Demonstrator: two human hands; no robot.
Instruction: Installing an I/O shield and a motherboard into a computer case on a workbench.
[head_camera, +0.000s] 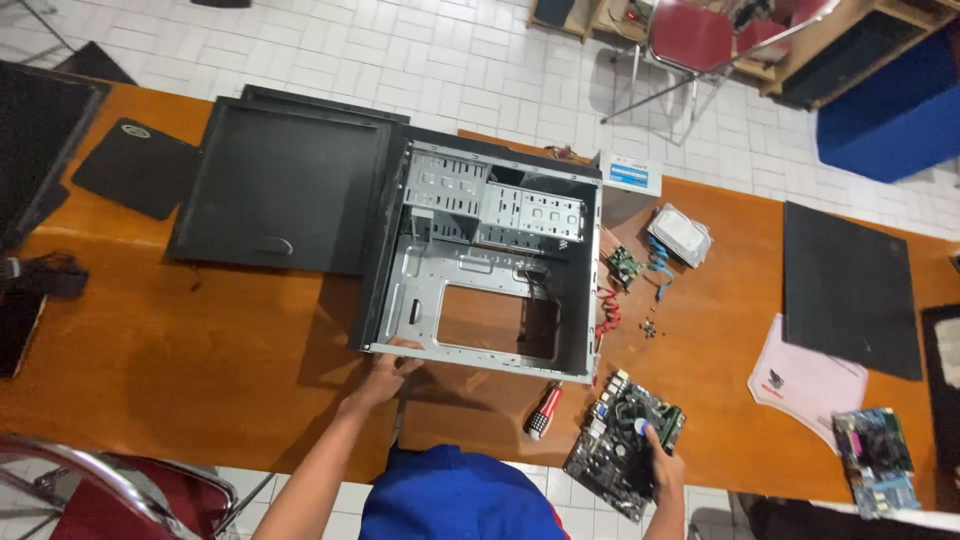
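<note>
nearest: a blue cap (455, 495) is filling the bottom edge, between the two forearms.
left hand: the left hand (383, 372) is resting on the near edge of one open computer case (485, 262), fingers curled over the metal rim and gripping it.
right hand: the right hand (660, 462) is closing around the near corner of one motherboard (620, 440), thumb on top, fingers underneath.
between the hands: one red-handled screwdriver (545, 408) is lying just left of the motherboard.
beyond the right hand: one hard drive (680, 234), one small green card (625, 265), blue and red cables and a few loose screws (648, 327) are lying beside the case.
right of the right hand: one pink sheet (805, 380), one second circuit board (875, 460) and one dark mat (848, 288) are lying well apart from it.
beyond the left hand: two black side panels (285, 185) are lying stacked beside the case, with one black pad (135, 165) further left.
surface: everything is sitting on an orange-brown wooden table (200, 350).
room: white floor tiles (450, 60) are showing beyond the table, with one red chair (690, 40) far off and another red chair (90, 495) near the left arm.
</note>
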